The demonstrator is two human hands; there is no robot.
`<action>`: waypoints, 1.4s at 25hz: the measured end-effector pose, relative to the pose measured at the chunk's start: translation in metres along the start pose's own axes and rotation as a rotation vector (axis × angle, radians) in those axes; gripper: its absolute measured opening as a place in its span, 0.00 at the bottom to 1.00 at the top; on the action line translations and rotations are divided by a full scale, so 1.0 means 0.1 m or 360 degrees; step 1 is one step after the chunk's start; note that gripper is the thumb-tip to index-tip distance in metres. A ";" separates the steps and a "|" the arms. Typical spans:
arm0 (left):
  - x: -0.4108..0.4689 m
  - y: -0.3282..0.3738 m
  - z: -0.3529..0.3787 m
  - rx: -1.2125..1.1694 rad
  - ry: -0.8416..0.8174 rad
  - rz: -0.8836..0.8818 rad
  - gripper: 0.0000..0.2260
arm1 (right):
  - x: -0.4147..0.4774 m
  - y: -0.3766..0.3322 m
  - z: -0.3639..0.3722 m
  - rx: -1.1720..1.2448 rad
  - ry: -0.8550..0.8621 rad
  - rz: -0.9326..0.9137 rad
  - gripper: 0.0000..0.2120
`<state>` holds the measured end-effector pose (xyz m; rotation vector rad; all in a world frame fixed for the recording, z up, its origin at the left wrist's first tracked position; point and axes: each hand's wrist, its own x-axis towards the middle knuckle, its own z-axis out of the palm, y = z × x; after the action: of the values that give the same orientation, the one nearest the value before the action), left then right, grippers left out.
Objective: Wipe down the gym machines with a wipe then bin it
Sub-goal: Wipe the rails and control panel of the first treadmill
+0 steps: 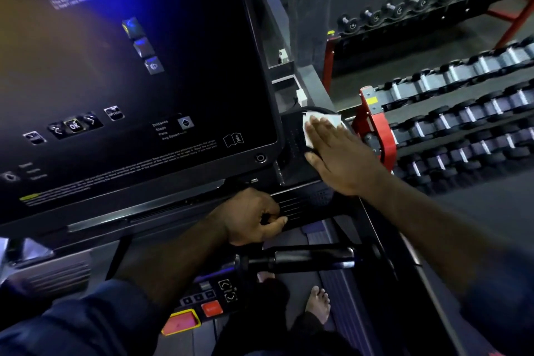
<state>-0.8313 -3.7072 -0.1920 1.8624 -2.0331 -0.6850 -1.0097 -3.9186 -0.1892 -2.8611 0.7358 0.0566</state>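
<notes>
A treadmill console point(138, 72) with a large dark screen fills the left and middle of the head view. My right hand point(341, 156) lies flat with straight fingers on a white wipe point(320, 120), pressing it against the black side tray at the console's right edge. Part of the wipe shows beyond my fingertips; the rest is under the palm. My left hand point(251, 217) grips the black lower edge of the console, fingers curled round it with the thumb pointing right.
Below the console are a black handlebar point(303, 261), a red stop button point(180, 324) and the treadmill belt point(341, 298) with my bare foot on it. Red racks of dumbbells point(462, 113) stand close on the right, more at the back right.
</notes>
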 end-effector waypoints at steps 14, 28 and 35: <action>0.01 -0.06 0.03 0.0022 0.0043 0.0088 0.18 | -0.20 -0.16 0.11 0.0101 0.0026 0.0071 0.34; 0.03 -0.08 0.06 0.0065 0.0067 0.0137 0.18 | -0.70 -0.29 0.21 -0.0030 0.0055 -0.0062 0.33; 0.03 -0.02 0.03 0.0082 0.0052 0.0124 0.18 | -0.13 -0.32 0.18 0.0227 0.0062 0.0315 0.38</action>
<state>-0.8315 -3.7102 -0.1961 1.7993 -2.1090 -0.5838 -1.0060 -3.8818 -0.2000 -2.6538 0.9873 -0.0238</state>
